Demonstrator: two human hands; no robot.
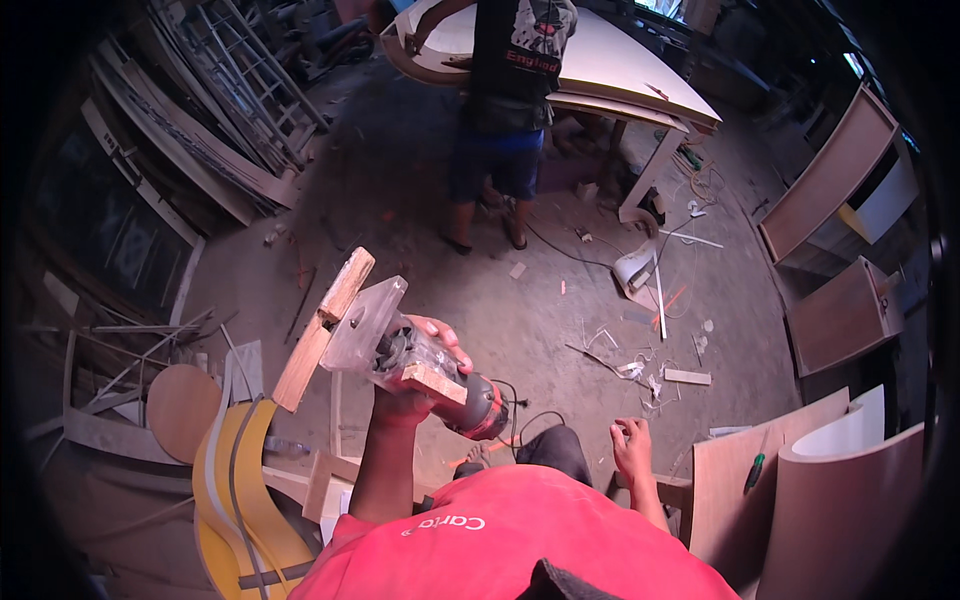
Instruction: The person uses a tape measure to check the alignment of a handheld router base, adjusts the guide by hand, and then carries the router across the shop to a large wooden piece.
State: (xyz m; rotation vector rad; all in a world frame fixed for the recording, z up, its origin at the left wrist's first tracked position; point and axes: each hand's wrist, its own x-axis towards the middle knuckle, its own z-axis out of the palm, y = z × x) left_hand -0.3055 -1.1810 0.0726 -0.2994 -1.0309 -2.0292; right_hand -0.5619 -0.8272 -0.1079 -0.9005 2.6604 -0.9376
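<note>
In my left hand [440,338] is a handheld trim router [476,405] with a dark and red motor body, lifted in front of me. Its clear plastic base plate [365,325] points up and to the left. A strip of wood [305,360] runs across that plate, and a smaller wood block [436,383] sits by the router's side. My fingers wrap round the base housing. Lower right, my right hand [632,447] hangs beside my knee, fingers loosely bent and apart, with nothing visible in it.
Ahead, a person [510,110] stands at a large curved-edge table [630,60]. Offcuts and cords litter the concrete floor [480,290]. Curved panels [725,480] and a green-handled screwdriver [754,472] are at right. A yellow curved piece [225,490] and round board [185,412] are at left.
</note>
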